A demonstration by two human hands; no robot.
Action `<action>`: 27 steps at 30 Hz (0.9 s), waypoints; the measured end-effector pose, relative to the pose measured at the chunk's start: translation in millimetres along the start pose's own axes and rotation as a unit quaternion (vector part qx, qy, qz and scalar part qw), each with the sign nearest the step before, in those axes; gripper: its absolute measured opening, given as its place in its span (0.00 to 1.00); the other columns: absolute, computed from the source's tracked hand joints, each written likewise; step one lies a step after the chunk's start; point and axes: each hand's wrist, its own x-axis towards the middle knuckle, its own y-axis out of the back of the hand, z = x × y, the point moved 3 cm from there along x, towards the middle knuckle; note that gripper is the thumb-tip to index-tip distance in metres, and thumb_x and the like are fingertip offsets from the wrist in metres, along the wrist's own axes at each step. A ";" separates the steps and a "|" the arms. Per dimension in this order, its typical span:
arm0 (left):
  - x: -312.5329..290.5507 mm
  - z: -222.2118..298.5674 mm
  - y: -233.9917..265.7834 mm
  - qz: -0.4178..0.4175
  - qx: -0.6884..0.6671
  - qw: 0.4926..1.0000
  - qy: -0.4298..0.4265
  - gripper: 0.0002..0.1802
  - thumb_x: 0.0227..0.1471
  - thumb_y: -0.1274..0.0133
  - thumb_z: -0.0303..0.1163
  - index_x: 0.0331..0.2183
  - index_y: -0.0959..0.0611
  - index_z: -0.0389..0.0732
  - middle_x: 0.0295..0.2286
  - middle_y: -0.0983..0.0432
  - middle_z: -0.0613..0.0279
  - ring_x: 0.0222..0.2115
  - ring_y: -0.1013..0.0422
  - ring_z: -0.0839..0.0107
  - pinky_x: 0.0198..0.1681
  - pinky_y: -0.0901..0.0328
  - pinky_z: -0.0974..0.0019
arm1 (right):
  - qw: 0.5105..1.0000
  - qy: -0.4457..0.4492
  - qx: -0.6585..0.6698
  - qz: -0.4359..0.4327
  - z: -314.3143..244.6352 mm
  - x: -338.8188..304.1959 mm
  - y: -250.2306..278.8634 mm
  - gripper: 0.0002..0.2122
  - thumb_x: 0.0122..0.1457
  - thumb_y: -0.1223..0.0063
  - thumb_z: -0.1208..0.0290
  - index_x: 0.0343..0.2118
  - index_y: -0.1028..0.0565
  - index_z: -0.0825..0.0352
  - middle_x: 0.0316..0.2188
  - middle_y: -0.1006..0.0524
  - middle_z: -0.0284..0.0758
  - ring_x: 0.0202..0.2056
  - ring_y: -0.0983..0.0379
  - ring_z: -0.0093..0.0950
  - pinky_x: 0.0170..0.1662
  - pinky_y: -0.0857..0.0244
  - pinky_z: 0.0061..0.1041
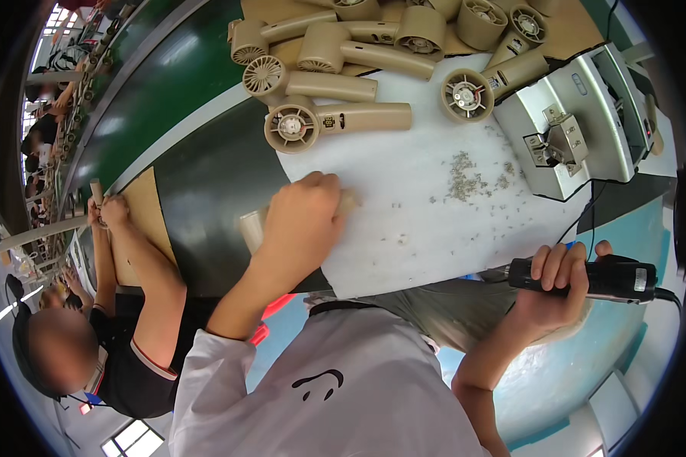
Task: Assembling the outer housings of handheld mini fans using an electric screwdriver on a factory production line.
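My left hand (306,213) is closed over a tan handheld fan body (253,231) at the left edge of a white sheet (373,266). Most of that part is hidden under my fingers, and its far end looks blurred. At the right, off the sheet's edge, my right hand (554,286) grips a black corded electric screwdriver (613,279), its tip pointing left. Many small screws (465,181) lie scattered on the sheet between my hands. Beyond my left hand rests a tan handheld fan (366,118) with its round head uncovered.
More tan fans (331,85) are heaped at the back on cardboard. A silver screw feeder (547,122) stands at the back right, with cables beside it. Another fan (466,96) lies left of it. A co-worker (156,297) handles a part at the left, by a green conveyor (171,84).
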 end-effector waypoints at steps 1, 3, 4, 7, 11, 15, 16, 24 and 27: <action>2.6 8.0 -3.6 0.001 -0.033 0.999 -0.037 0.16 0.38 0.42 0.29 0.33 0.25 0.39 0.31 0.26 0.53 0.27 0.27 0.51 0.29 0.31 0.53 | 1.000 0.000 -0.005 0.004 1.0 -1.5 0.0 0.17 0.56 0.57 0.78 0.49 0.40 0.61 0.16 0.44 0.26 0.14 0.49 0.17 0.20 0.46 0.21; 6.1 35.2 -8.6 -0.011 -0.062 0.995 -0.078 0.16 0.38 0.43 0.27 0.35 0.25 0.38 0.28 0.26 0.53 0.25 0.28 0.50 0.28 0.33 0.52 | 1.000 -0.007 -0.010 0.002 2.3 -3.4 -4.3 0.17 0.56 0.57 0.78 0.49 0.40 0.61 0.16 0.43 0.26 0.14 0.49 0.17 0.20 0.46 0.21; 13.4 56.6 -10.6 -0.018 -0.060 0.994 -0.085 0.14 0.38 0.44 0.26 0.33 0.25 0.37 0.26 0.26 0.54 0.25 0.28 0.51 0.28 0.33 0.52 | 1.000 -0.011 -0.006 -0.005 4.8 1.6 -3.6 0.17 0.56 0.58 0.78 0.49 0.40 0.61 0.16 0.43 0.26 0.13 0.50 0.17 0.20 0.46 0.21; 35.6 78.9 7.6 0.072 -0.136 0.978 -0.138 0.13 0.38 0.44 0.26 0.31 0.25 0.37 0.25 0.26 0.53 0.25 0.28 0.51 0.28 0.34 0.51 | 1.000 -0.015 -0.001 -0.009 3.0 0.9 -2.5 0.17 0.56 0.58 0.78 0.49 0.40 0.61 0.16 0.44 0.26 0.13 0.50 0.17 0.20 0.47 0.20; 20.6 53.8 34.0 0.041 -0.102 0.981 -0.160 0.09 0.41 0.47 0.25 0.30 0.26 0.35 0.22 0.28 0.50 0.25 0.27 0.48 0.28 0.33 0.50 | 1.000 0.006 0.005 0.003 -5.9 -2.5 4.8 0.16 0.56 0.57 0.78 0.48 0.40 0.62 0.16 0.44 0.26 0.13 0.50 0.17 0.20 0.47 0.20; -5.3 28.2 7.8 -0.135 -0.060 0.982 -0.120 0.09 0.40 0.44 0.27 0.28 0.25 0.37 0.26 0.27 0.50 0.30 0.28 0.50 0.33 0.34 0.50 | 0.998 -0.009 0.028 -0.050 7.3 2.6 4.5 0.16 0.57 0.58 0.78 0.49 0.39 0.62 0.16 0.44 0.26 0.14 0.49 0.17 0.20 0.47 0.20; -6.3 25.4 4.0 -0.135 -0.098 0.983 -0.083 0.10 0.39 0.42 0.29 0.27 0.25 0.38 0.28 0.25 0.51 0.32 0.28 0.51 0.34 0.34 0.52 | 0.997 -0.014 0.040 -0.065 11.8 3.2 2.8 0.16 0.57 0.58 0.78 0.49 0.39 0.62 0.16 0.44 0.26 0.14 0.49 0.17 0.20 0.47 0.20; 75.8 119.7 -18.6 0.032 -0.124 0.956 -0.265 0.05 0.38 0.44 0.30 0.18 0.21 0.41 0.20 0.25 0.56 0.28 0.25 0.58 0.29 0.31 0.55 | 0.999 -0.031 0.005 -0.031 3.8 -5.1 15.0 0.10 0.62 0.60 0.77 0.46 0.38 0.63 0.17 0.50 0.23 0.17 0.52 0.15 0.22 0.51 0.17; 67.4 128.4 2.9 0.054 -0.106 0.949 -0.292 0.02 0.32 0.42 0.28 0.18 0.18 0.42 0.21 0.22 0.54 0.27 0.23 0.58 0.26 0.30 0.58 | 1.000 -0.021 -0.002 0.001 0.9 -7.6 12.2 0.11 0.62 0.59 0.77 0.47 0.37 0.63 0.17 0.49 0.24 0.17 0.52 0.16 0.22 0.51 0.18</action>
